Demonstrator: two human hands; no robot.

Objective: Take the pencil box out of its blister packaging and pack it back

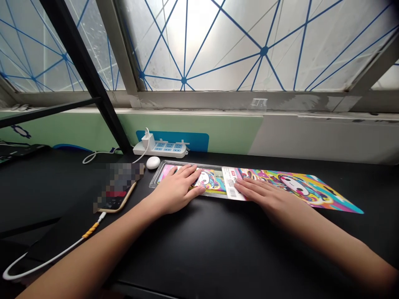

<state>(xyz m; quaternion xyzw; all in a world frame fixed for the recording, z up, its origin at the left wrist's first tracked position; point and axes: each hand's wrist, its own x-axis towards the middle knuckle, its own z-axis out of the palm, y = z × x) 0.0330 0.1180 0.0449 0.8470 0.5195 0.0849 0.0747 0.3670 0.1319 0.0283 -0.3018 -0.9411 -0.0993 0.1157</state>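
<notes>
A clear plastic blister pack (165, 171) with a bright cartoon insert lies on the black desk (199, 249). My left hand (179, 187) rests on top of it, fingers stretched forward and slightly curled over its front edge. To its right lies a colourful printed card (311, 189) with a barcode label at its left end. My right hand (264, 195) lies flat on that end, fingers spread and pointing left.
A phone (116, 193) on a white charging cable (46, 259) lies left of my left hand. A white power strip (162, 148) with a plugged-in charger and a small white oval case (153, 162) sit near the wall under the frosted window.
</notes>
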